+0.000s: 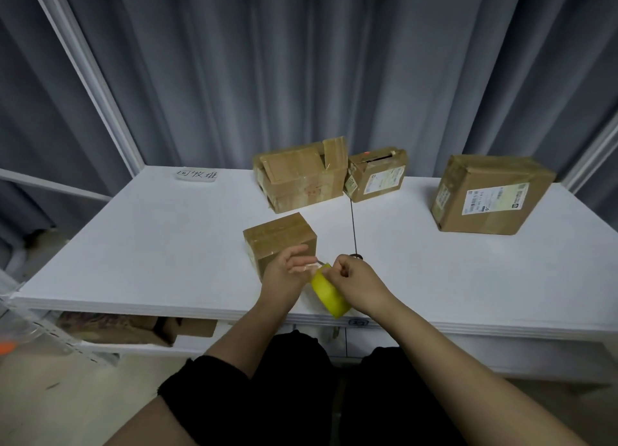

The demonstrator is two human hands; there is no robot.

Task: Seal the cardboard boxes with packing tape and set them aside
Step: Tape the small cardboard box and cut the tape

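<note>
Where the white table (133,245) nears its front edge, a yellow roll of packing tape (329,297) tilts between both hands; the right hand (356,280) grips its upper rim with curled fingers; the left hand (286,273) lies alongside, fingers nearly straight, a glossy clear strip (315,265) at their tips, any pinch unclear; just behind stands a small cardboard box (279,236), tape-shiny, its near corner hidden by that hand.

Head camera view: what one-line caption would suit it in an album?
Left hand and right hand meet at a yellow tape roll beside a small cardboard box on a white table.
</note>
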